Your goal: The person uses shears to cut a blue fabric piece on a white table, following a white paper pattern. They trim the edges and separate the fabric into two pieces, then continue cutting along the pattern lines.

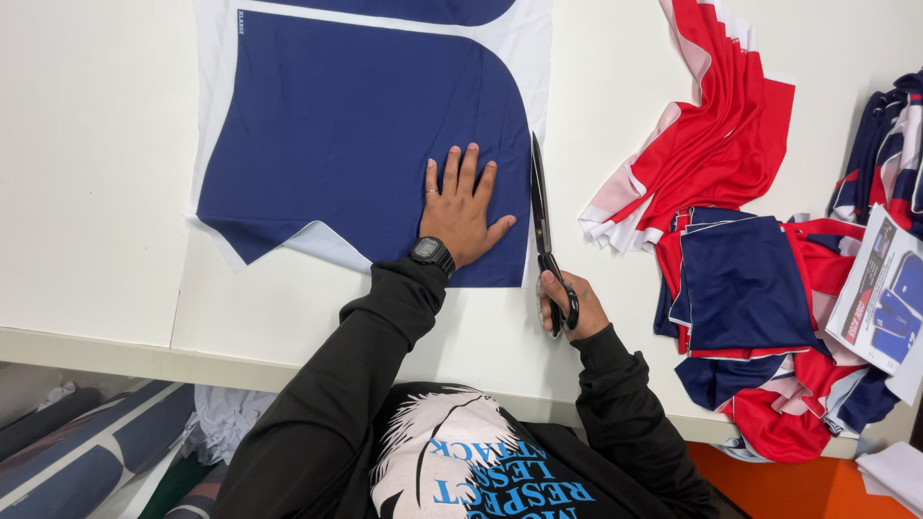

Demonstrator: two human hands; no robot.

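Navy fabric panel (336, 144) printed on white cloth is lying flat on the white table (87, 173), reaching from the far edge back toward the middle. The left hand (461, 207) is pressing down on the panel's near right part, palm flat and fingers spread, released and grasping nothing; a black wristwatch (432, 254) is sitting on that wrist. Just beside it, the right hand (567, 306) is gripping the handles of black scissors (542, 226), fingers through the loops, and the long blades are pointing away from the person along the right border of the navy panel, where the navy meets the white margin. How far the blades are parted is hard to tell.

Toward the table's right edge, a pile of red and white cut pieces (716, 135) is lying well apart from the panel, with a stack of navy and red pieces (745, 288) nearer the front edge and a printed sheet (880, 298) resting on them.
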